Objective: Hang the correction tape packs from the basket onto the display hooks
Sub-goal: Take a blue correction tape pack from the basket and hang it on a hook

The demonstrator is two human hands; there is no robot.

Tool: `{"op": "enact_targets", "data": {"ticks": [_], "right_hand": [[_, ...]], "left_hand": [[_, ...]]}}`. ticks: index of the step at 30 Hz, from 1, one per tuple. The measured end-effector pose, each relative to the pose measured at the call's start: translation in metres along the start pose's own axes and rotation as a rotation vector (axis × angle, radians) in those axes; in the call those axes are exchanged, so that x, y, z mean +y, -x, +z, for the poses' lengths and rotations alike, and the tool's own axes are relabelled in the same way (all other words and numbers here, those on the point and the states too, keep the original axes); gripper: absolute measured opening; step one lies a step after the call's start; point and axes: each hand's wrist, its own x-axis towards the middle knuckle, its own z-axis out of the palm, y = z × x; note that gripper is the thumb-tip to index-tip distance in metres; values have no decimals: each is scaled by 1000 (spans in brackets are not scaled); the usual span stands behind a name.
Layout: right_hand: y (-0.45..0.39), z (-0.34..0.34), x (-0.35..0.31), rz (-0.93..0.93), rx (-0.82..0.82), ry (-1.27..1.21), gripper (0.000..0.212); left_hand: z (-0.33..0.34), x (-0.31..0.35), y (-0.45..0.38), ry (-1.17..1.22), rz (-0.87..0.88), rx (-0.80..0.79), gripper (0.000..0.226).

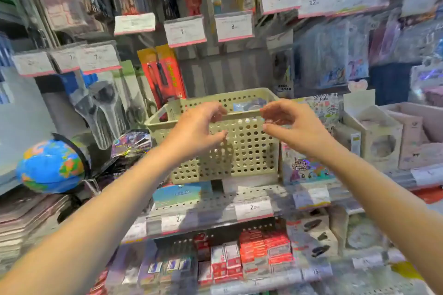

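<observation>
Packs (249, 104) lie in the basket (242, 151), none hung yet; left hand (196, 127) and right hand (291, 124) hover before it, fingers loosely curled, empty.

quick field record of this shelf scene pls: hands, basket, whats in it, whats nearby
left hand: fingers curled, in front of basket's near rim, holds nothing
right hand: fingers curled, at same rim, holds nothing visible
basket: beige, perforated, standing on shelf
contents: one blue pack shows over the rim
nearby: globe to the left, price tags above
</observation>
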Motion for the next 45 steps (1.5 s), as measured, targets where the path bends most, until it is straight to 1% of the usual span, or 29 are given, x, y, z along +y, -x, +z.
{"op": "enact_targets", "data": {"ticks": [1, 3, 4, 6, 8, 9, 13, 15, 16, 18, 20, 23, 25, 29, 30, 34, 37, 39, 41, 44, 45], "right_hand": [[-8, 0, 3, -19, 22, 82, 27], [-25, -3, 10, -97, 43, 346, 29], [-32, -4, 12, -128, 42, 464, 31], [-45, -8, 18, -163, -4, 595, 37], [-53, -11, 22, -174, -58, 628, 39], [-58, -13, 26, -186, -92, 609, 37], [-70, -19, 35, -274, -217, 544, 20], [-75, -22, 38, -316, -294, 541, 15], [-77, -24, 39, -336, -337, 534, 16], [-84, -28, 39, -366, -420, 464, 27], [-98, -34, 40, -332, -454, 317, 30], [-127, -38, 47, -233, -467, 153, 22], [-147, -35, 55, -214, -485, 182, 19], [-184, -24, 74, -194, -535, 402, 9], [-191, -21, 77, -169, -572, 456, 11], [-211, -8, 86, -71, -718, 660, 31], [-219, 1, 91, 6, -819, 753, 32], [-221, 2, 90, 46, -834, 760, 30], [-224, 0, 90, 79, -798, 716, 29], [-226, -6, 88, 135, -771, 578, 32], [-226, -9, 88, 158, -767, 520, 34]], "left_hand": [[2, -3, -7, -64, -6, -16, 36], [7, -10, -22, -154, 25, -5, 42], [8, -12, -29, -177, 43, -4, 43], [11, -17, -44, -187, 87, -23, 40], [9, -22, -57, -187, 103, -66, 35], [9, -23, -62, -168, 99, -107, 33], [9, -25, -77, -107, 94, -283, 21], [9, -25, -82, -82, 102, -365, 15], [9, -25, -83, -70, 102, -391, 16], [9, -26, -86, -48, 93, -428, 19], [9, -29, -87, -44, 88, -444, 23], [9, -29, -88, -50, 75, -459, 25], [9, -28, -89, -36, 56, -485, 24], [9, -26, -94, 15, 27, -537, 23], [9, -27, -95, 21, 26, -547, 23], [11, -30, -102, 41, 26, -616, 24], [13, -33, -110, 121, 33, -722, 25], [16, -36, -116, 162, 24, -779, 25], [17, -39, -120, 201, 15, -837, 26], [10, -47, -126, 403, -56, -988, 21], [7, -50, -129, 465, -92, -980, 26]]}}
